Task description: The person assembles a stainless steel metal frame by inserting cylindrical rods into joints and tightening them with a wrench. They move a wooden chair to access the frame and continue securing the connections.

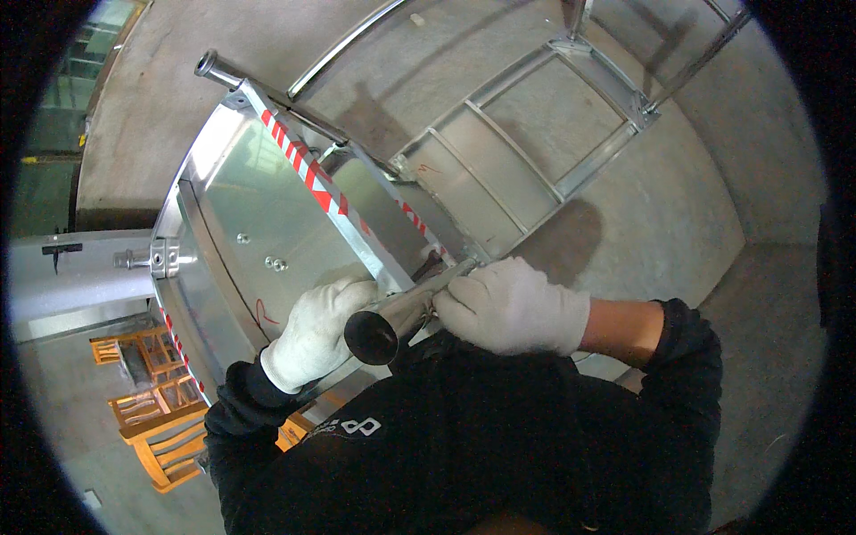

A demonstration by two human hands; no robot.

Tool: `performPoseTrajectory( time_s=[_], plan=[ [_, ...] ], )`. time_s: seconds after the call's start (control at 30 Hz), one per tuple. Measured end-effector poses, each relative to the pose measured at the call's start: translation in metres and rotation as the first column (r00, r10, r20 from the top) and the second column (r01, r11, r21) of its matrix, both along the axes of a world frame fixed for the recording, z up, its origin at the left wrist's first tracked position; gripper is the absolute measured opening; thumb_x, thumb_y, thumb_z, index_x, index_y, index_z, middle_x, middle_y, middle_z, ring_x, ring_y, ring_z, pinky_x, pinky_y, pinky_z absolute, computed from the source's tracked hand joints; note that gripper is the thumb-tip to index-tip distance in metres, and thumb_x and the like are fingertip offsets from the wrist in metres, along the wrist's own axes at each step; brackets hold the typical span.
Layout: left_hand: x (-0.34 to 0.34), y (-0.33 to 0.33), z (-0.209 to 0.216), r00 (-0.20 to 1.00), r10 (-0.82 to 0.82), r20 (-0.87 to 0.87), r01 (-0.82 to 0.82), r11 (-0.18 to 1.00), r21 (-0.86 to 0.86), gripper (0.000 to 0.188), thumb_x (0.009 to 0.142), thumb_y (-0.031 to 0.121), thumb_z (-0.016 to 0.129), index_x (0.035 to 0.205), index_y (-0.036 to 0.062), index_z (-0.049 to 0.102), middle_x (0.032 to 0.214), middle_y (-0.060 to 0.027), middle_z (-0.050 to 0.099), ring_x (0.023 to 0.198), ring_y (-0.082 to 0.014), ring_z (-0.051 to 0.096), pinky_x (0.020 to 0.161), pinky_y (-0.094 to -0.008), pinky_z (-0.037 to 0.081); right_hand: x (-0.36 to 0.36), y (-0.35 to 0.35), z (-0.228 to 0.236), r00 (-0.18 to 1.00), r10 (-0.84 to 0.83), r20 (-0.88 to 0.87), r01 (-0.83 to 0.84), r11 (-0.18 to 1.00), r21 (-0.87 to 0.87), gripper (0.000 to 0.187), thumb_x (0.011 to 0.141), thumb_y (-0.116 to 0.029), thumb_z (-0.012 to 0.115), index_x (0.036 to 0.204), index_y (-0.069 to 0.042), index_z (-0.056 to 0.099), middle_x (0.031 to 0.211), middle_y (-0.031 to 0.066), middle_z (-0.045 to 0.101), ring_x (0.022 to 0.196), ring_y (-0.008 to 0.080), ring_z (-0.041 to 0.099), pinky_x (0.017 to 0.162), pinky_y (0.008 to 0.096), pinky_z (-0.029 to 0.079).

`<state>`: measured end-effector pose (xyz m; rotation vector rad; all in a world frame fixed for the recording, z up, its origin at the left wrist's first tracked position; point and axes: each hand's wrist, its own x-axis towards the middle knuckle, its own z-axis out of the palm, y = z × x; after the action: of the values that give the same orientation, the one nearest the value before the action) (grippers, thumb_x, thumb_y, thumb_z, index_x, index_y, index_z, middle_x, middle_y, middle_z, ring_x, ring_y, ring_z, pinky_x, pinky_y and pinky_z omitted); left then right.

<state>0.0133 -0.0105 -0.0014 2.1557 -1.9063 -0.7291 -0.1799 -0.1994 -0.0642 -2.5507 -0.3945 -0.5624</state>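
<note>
Both my hands wear white gloves and are at a thick metal tube whose dark round end faces me. My left hand is curled against the tube's left side, its fingertips partly hidden behind the tube. On the right side, my right hand is closed, fingers bent in at a small metal part beside the tube; that part is mostly hidden. A flat metal bar with red and white striped tape runs from the tube up to the far left. A second striped bar lies alongside it.
A shiny sheet-metal platform spreads beyond my left hand. Farther right, an open metal frame with crossbars extends over the concrete floor. Another tube end juts out at the far left. Wooden chairs stand at lower left.
</note>
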Motion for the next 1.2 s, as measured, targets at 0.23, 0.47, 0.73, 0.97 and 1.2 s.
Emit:
performPoseTrajectory(
  time_s=[0.23, 0.47, 0.73, 0.97, 1.2],
  plan=[
    [0.001, 0.002, 0.0, 1.0, -0.003, 0.008, 0.003, 1.0, 0.017, 0.033, 0.078, 0.014, 0.068, 0.108, 0.0088, 0.058, 0.092, -0.015, 0.06, 0.081, -0.0396, 0.061, 0.065, -0.0452, 0.048, -0.003, 0.021, -0.005, 0.946, 0.047, -0.321, 0.143, 0.827, 0.543, 0.02, 0.094, -0.024, 0.058, 0.085, -0.007, 0.058, 0.077, 0.0144, 0.06, 0.072, 0.0349, 0.063, 0.065, 0.0437, 0.051],
    [0.001, 0.002, -0.001, 0.999, -0.001, 0.034, 0.002, 1.0, -0.022, 0.033, 0.077, 0.014, 0.067, 0.108, 0.0084, 0.059, 0.089, -0.0145, 0.06, 0.08, -0.0397, 0.061, 0.065, -0.0453, 0.048, -0.005, 0.023, -0.004, 0.917, 0.079, -0.391, 0.202, 0.752, 0.627, 0.02, 0.094, -0.023, 0.059, 0.094, -0.003, 0.06, 0.077, 0.0111, 0.065, 0.07, 0.028, 0.065, 0.062, 0.0384, 0.051],
    [0.001, 0.0, 0.0, 1.0, -0.002, 0.022, 0.002, 1.0, 0.0, 0.032, 0.078, 0.014, 0.066, 0.109, 0.0087, 0.06, 0.09, -0.0141, 0.061, 0.081, -0.0392, 0.061, 0.066, -0.0452, 0.049, -0.009, 0.039, 0.006, 0.714, 0.593, -0.374, 0.618, -0.281, 0.735, 0.033, 0.099, -0.032, 0.055, 0.105, 0.0, 0.059, 0.083, 0.009, 0.069, 0.058, 0.0145, 0.064, 0.05, 0.0273, 0.052],
    [-0.004, 0.002, 0.001, 0.991, 0.105, -0.08, -0.112, 0.99, -0.082, 0.028, 0.08, 0.019, 0.067, 0.105, 0.0077, 0.063, 0.096, -0.0169, 0.064, 0.088, -0.0404, 0.062, 0.073, -0.0444, 0.049, -0.013, 0.033, 0.007, 0.752, 0.55, -0.363, 0.594, -0.327, 0.735, 0.034, 0.099, -0.029, 0.054, 0.113, 0.002, 0.056, 0.091, 0.0126, 0.069, 0.065, 0.0179, 0.067, 0.058, 0.0303, 0.056],
    [-0.004, 0.001, 0.002, 0.984, 0.133, -0.118, -0.135, 0.991, -0.008, 0.027, 0.08, 0.017, 0.067, 0.104, 0.0054, 0.061, 0.097, -0.0174, 0.064, 0.09, -0.0406, 0.062, 0.076, -0.0439, 0.05, -0.031, 0.023, -0.009, 0.874, 0.101, -0.475, 0.425, 0.312, 0.85, 0.031, 0.095, -0.013, 0.056, 0.123, -0.001, 0.058, 0.106, 0.0156, 0.067, 0.088, 0.0269, 0.069, 0.077, 0.0357, 0.055]
  ],
)
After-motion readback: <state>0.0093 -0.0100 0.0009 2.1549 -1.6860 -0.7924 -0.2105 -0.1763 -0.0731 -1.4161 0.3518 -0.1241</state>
